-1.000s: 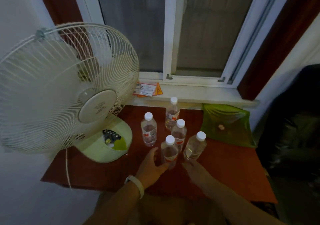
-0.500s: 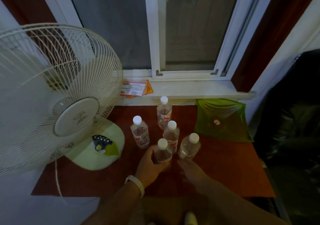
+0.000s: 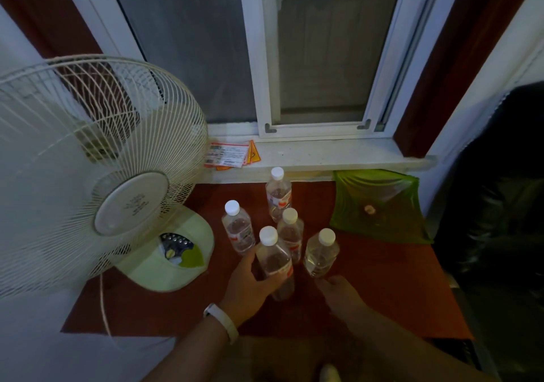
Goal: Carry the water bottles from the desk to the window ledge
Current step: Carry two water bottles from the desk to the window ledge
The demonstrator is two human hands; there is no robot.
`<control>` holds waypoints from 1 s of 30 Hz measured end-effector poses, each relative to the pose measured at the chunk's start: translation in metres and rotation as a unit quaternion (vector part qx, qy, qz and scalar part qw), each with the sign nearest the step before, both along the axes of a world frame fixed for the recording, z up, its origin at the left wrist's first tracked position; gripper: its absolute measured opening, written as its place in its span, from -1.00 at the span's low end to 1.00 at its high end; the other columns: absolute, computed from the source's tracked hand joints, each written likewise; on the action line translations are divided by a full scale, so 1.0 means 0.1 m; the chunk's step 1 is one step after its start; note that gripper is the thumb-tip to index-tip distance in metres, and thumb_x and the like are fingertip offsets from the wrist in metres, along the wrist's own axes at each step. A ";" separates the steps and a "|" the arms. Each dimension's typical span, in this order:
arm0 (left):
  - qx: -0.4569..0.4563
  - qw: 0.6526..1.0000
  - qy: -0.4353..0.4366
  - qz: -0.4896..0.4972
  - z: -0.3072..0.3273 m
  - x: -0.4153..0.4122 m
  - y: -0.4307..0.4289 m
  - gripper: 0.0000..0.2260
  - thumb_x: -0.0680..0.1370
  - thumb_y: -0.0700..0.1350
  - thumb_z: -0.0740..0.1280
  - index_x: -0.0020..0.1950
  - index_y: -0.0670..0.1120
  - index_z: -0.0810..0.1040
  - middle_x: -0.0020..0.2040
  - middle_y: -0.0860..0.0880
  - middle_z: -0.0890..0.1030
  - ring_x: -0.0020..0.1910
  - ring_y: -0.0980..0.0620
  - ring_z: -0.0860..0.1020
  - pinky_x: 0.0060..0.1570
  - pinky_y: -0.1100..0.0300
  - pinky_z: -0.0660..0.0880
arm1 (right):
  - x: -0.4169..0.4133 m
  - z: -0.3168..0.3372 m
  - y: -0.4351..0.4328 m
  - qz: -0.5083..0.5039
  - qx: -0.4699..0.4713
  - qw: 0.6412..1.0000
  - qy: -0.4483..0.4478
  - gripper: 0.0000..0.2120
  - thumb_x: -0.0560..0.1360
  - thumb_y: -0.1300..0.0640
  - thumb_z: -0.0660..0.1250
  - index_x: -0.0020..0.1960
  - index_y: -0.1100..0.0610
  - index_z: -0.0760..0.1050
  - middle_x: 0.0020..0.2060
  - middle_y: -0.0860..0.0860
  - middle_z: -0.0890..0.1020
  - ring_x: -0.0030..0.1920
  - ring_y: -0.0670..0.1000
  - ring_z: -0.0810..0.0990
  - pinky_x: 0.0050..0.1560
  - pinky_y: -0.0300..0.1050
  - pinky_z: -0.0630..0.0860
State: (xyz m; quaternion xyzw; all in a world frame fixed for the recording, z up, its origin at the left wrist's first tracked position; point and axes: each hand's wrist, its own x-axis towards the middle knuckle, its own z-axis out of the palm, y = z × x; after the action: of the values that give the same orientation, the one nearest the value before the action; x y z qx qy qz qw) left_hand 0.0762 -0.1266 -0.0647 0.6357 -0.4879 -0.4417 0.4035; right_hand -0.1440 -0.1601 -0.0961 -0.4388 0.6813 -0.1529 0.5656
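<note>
Several clear water bottles with white caps stand in a cluster on the red desk (image 3: 382, 287). My left hand (image 3: 250, 284) is wrapped around the nearest bottle (image 3: 275, 261), which leans slightly toward me. My right hand (image 3: 338, 290) hovers just below the right bottle (image 3: 321, 252), fingers loosely curled, holding nothing. Other bottles stand at the left (image 3: 238, 228), the middle (image 3: 291, 234) and the back (image 3: 278, 194). The white window ledge (image 3: 338, 158) runs behind the desk, below the window.
A large white fan (image 3: 88, 169) with a pale green base fills the desk's left side. A green dish (image 3: 379, 208) sits at the back right. Orange and white cards (image 3: 229, 155) lie on the ledge's left end. A dark chair (image 3: 500, 205) stands to the right.
My left hand closed around the nearest bottle and tilted it toward me. My right hand stayed close under the right bottle. The view shifted slightly.
</note>
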 end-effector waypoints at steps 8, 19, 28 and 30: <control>0.004 1.000 0.003 -0.022 0.03 -0.10 -0.01 -0.36 0.30 0.22 0.57 0.33 0.24 0.44 0.21 0.22 0.61 0.20 0.22 0.57 0.23 0.01 0.55 | -0.07 0.07 -0.08 -0.018 -0.128 0.992 0.004 -0.36 0.35 -0.12 0.53 0.28 0.08 0.33 0.02 -0.09 0.56 -0.03 -0.10 0.58 -0.16 -0.19 0.54; 0.018 1.000 0.022 -0.008 0.08 -0.24 0.06 -0.40 0.33 0.09 0.60 0.32 0.14 0.49 0.18 0.16 0.65 0.18 0.18 0.60 0.16 0.17 0.55 | 0.06 0.06 -0.28 0.062 -0.289 0.955 -0.014 -0.84 0.45 -0.01 0.40 0.01 -0.08 0.52 -0.18 -0.12 0.63 -0.14 -0.07 0.65 -0.17 0.00 0.61; 0.017 0.999 -0.005 0.031 0.15 -0.24 0.13 -0.50 0.35 -0.02 0.60 0.21 0.27 0.53 0.15 0.18 0.66 0.14 0.20 0.61 0.13 0.19 0.53 | 0.02 0.03 -0.32 0.055 -0.330 0.942 0.025 -0.85 0.43 -0.04 0.35 -0.03 -0.03 0.52 -0.29 -0.08 0.62 -0.27 -0.14 0.62 -0.34 -0.26 0.44; 0.012 0.999 -0.003 0.033 0.18 -0.27 0.14 -0.51 0.35 -0.02 0.60 0.20 0.29 0.53 0.16 0.19 0.65 0.15 0.20 0.60 0.13 0.20 0.52 | -0.05 0.06 -0.29 0.056 -0.330 0.942 0.039 -0.76 0.41 -0.07 0.40 0.04 -0.06 0.49 -0.20 -0.10 0.61 -0.21 -0.13 0.61 -0.27 -0.28 0.46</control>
State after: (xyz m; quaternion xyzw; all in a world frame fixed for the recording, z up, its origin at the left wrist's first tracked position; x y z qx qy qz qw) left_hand 0.0491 -0.1124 -0.0463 0.6574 -0.4631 -0.4319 0.4085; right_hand -0.1489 -0.1895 -0.0902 -0.6436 0.5884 -0.3205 0.3700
